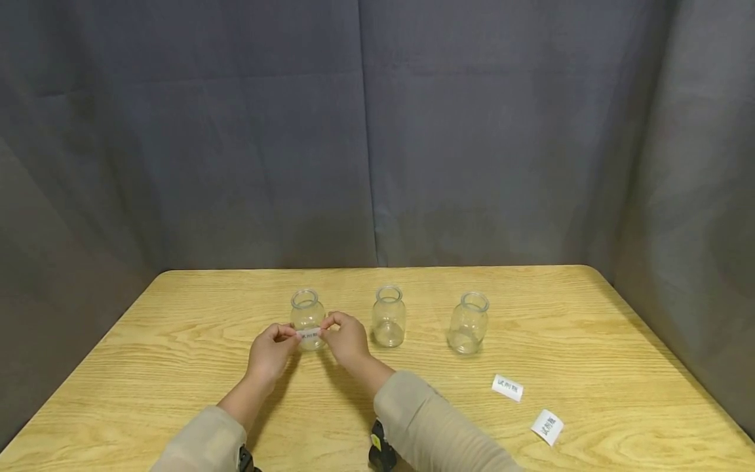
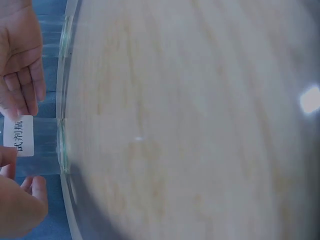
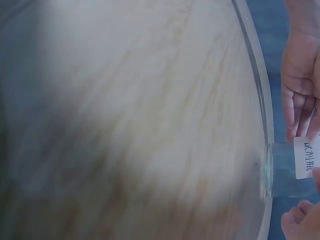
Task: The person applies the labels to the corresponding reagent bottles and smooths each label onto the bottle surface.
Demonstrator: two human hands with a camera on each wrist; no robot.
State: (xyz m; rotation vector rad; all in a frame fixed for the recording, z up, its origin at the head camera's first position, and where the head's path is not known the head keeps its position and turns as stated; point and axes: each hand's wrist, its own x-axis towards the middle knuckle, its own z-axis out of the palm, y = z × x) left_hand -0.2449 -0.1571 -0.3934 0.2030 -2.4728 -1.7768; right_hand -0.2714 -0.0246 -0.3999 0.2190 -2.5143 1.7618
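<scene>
A white label with printed black characters lies across the front of the leftmost glass jar. My left hand pinches its left end between thumb and forefinger. My right hand pinches the right end the same way. The jar stands upright and uncapped on the table. In the left wrist view the label shows in front of the jar's side, with fingertips at both ends. The right wrist view has the label at its right edge. Whether its whole back touches the glass I cannot tell.
Two more open glass jars stand upright in a row to the right, a middle jar and a right jar. Two loose white labels lie on the wooden table: a nearer label and a farther label. Grey curtains surround the table.
</scene>
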